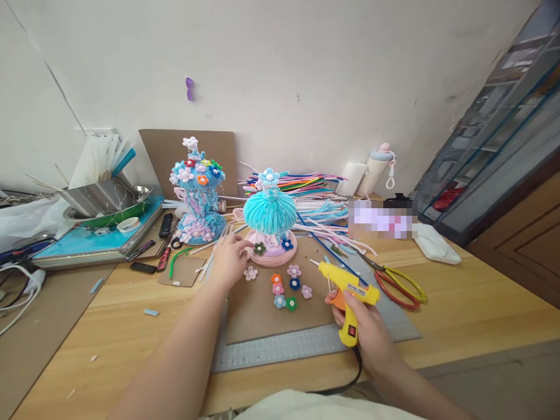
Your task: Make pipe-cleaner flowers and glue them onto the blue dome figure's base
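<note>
My right hand (370, 333) is closed around the handle of a yellow glue gun (347, 291), whose nozzle points left toward several small pipe-cleaner flowers (289, 289) lying on a brown card (262, 315). My left hand (230, 256) reaches forward, its fingers pinched at a dark green flower (259, 248) on the pink base of a turquoise pipe-cleaner mushroom model (270, 219). A second, taller blue model (198, 192) covered in flowers stands behind to the left.
Red and yellow scissors (400, 286) lie right of the glue gun. A heap of coloured pipe cleaners (306, 192) runs along the wall. A metal tray and books (96, 227) sit at the left, with small tools (161, 245) beside them. A grey cutting mat (280, 347) lies under the card.
</note>
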{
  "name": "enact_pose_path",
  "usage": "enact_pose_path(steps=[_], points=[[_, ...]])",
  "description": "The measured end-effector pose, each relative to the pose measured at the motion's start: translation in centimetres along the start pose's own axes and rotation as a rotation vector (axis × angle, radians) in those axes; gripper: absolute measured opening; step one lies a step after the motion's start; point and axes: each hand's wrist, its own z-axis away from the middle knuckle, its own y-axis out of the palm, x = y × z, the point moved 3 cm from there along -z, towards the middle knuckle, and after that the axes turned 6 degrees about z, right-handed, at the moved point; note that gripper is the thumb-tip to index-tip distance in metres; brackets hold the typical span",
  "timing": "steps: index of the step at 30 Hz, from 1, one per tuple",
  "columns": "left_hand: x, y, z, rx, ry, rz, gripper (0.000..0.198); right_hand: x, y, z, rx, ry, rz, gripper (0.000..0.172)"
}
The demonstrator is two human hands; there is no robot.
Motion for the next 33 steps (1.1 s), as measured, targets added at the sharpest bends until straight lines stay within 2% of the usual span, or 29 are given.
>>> enact_pose_path(steps=[7, 12, 17, 21, 23, 25, 27, 30, 33], points=[[-1.7, 0.2, 1.0, 0.057, 0.205, -0.218, 0.039, -0.2, -0.1, -0.1, 0.003, 0.006, -0.043, 0.031], [-1.5, 0.2, 1.0, 0.048, 0.204, -0.301, 0.037, -0.1, 0.1, -0.2, -0.026, 0.028, -0.095, 0.03], [-1.9, 0.3, 1.1, 0.077, 0.218, -0.318, 0.036, 0.6, 0.0, -0.6, 0.031, 0.221, -0.275, 0.027], [-2.1, 0.6, 1.2, 0.092, 0.213, -0.326, 0.035, 1.5, -0.4, -1.1, 0.092, 0.345, -0.359, 0.011], [-2.1, 0.7, 1.3, 0.096, 0.208, -0.327, 0.034, 1.7, -0.7, -1.2, 0.164, 0.404, -0.347, 0.014], [-2.1, 0.7, 1.3, 0.099, 0.203, -0.327, 0.034, 1.8, -1.0, -1.2, 0.252, 0.467, -0.267, 0.02], [-2.0, 0.7, 1.3, 0.102, 0.196, -0.326, 0.035, 1.6, -1.9, -1.2, 0.293, 0.508, -0.09, 0.027], [-1.9, 0.8, 1.3, 0.106, 0.183, -0.326, 0.036, 1.5, -3.9, -1.7, 0.273, 0.539, 0.352, 0.046], [-1.8, 0.9, 1.2, 0.114, 0.174, -0.323, 0.036, 2.5, -5.2, -2.3, 0.333, 0.529, 0.741, 0.059]])
